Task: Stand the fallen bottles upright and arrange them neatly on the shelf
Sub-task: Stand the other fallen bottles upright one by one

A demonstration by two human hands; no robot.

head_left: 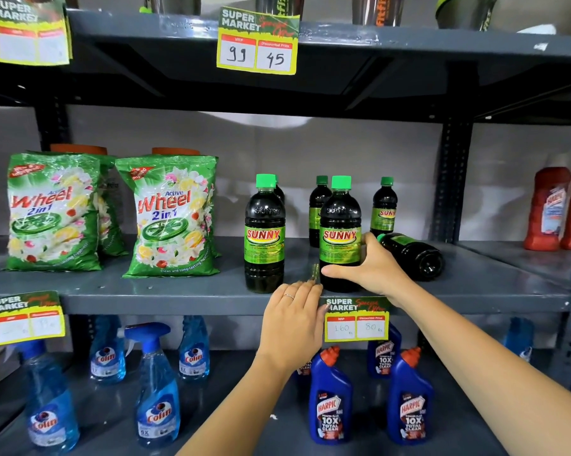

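Right hand (374,271) fingers wrap an upright Sunny bottle (340,232) on the shelf (179,291); left hand (292,319) hovers flat, fingers loosely together; another bottle (415,255) lies fallen behind.

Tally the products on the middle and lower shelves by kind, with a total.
Sunny bottles: 6 (5 upright, 1 fallen)
Wheel detergent packs: at least 3
Red bottles: 2
Colin spray bottles: 4
Harpic bottles: at least 3; the left hand hides part of that row
Total: at least 18
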